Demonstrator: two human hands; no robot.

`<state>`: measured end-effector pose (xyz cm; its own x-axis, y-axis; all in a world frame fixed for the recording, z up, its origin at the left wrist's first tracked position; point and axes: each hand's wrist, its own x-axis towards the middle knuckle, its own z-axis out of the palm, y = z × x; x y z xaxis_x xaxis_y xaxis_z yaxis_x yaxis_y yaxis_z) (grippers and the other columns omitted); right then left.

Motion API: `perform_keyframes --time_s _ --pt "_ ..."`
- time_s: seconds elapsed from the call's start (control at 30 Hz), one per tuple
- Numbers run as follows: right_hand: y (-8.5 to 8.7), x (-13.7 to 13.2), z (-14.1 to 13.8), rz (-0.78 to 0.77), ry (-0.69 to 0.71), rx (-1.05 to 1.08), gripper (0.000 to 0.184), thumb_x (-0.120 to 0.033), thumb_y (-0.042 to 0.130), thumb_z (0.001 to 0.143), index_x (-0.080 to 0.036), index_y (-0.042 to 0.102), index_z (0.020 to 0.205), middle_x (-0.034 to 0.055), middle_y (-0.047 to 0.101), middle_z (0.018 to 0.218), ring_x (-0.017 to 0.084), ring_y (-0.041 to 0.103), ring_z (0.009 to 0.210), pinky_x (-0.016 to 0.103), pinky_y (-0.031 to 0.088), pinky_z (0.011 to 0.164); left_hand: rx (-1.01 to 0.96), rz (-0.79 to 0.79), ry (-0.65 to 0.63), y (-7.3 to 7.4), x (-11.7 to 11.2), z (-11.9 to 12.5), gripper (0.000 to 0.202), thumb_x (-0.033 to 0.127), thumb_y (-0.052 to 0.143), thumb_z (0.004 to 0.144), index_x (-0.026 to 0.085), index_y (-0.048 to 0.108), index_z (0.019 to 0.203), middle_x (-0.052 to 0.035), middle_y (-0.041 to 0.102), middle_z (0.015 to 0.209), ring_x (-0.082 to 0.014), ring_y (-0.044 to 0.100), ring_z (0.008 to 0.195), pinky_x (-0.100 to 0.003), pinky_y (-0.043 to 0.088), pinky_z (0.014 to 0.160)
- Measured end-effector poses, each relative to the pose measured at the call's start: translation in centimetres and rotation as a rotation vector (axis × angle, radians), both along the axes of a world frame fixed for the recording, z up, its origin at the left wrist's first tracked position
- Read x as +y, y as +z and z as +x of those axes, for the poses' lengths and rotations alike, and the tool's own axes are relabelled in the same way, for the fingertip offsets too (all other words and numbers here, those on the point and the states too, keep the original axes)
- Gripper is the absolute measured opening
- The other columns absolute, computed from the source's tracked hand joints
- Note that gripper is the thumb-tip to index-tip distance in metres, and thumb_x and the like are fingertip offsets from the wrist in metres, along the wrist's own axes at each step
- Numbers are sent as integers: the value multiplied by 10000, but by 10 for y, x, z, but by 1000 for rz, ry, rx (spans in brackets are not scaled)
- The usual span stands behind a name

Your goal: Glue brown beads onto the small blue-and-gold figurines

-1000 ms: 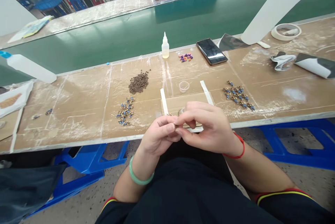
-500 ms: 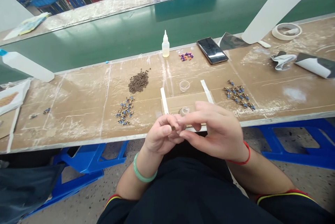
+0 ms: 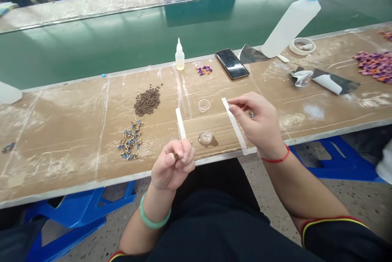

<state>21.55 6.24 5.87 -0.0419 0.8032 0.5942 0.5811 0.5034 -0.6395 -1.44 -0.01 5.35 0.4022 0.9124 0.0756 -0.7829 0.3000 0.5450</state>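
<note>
My left hand (image 3: 174, 164) is closed in front of the table edge, pinching a small brown piece (image 3: 177, 156) between thumb and fingers. Over the right white tape strip (image 3: 235, 126), my right hand (image 3: 260, 123) has its thumb and forefinger together; anything between the tips is too small to make out. Between the hands, a clear glossy blob (image 3: 205, 138) sits on a cardboard piece (image 3: 199, 125), with a clear round dish (image 3: 204, 105) behind it. Small blue-and-gold figures (image 3: 130, 141) lie to the left, near a pile of brown discs (image 3: 147, 101). My right hand mostly covers another group of figures.
At the back stand a small dropper bottle (image 3: 180, 59) and purple-orange pieces (image 3: 204, 70), beside a phone (image 3: 232, 64). A large white bottle (image 3: 290, 25) leans near a tape roll (image 3: 302, 46). More purple-orange pieces (image 3: 375, 66) lie far right. Blue stools (image 3: 73, 209) stand below.
My hands, together before, have parted. The right hand has moved right and forward over the tape strip; the left still pinches the brown piece. The view has turned right.
</note>
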Motion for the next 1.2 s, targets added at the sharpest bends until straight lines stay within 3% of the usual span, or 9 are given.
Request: perform_keyframes --time_s 0.13,0.27,0.57,0.8,1.2 --pt "-23 39 6 -74 -11 -120 153 -364 718 900 -216 757 907 41 708 850 219 643 843 387 489 785 25 -20 57 -7 4 -7 136 369 809 783 242 765 768 48 363 623 -51 126 472 -213 123 392" --pt "-34 58 -3 -100 -10 -165 153 -369 757 871 -221 755 831 28 725 815 219 636 821 403 468 830 71 -43 93 -11 6 -15 158 386 817 774 241 756 757 54 314 625 -60 128 482 -203 139 401" --pt "-30 60 -19 -31 19 -245 177 -238 688 895 -210 651 724 5 645 703 204 561 765 394 419 805 73 -78 118 -14 9 -22 161 389 829 761 242 767 743 56 313 629 -53 118 478 -197 134 405" --pt "-23 61 -25 29 54 -343 139 -225 520 966 -215 533 828 43 615 823 215 554 806 361 425 742 118 -111 127 -18 10 -26 216 422 826 742 236 727 696 50 300 621 -68 139 487 -199 159 418" --pt "-36 60 -26 181 147 -586 182 -107 433 968 -209 558 885 46 614 762 216 494 716 364 335 692 -5 -92 102 -18 9 -25 105 323 790 815 219 777 804 41 390 666 -53 134 506 -189 147 415"
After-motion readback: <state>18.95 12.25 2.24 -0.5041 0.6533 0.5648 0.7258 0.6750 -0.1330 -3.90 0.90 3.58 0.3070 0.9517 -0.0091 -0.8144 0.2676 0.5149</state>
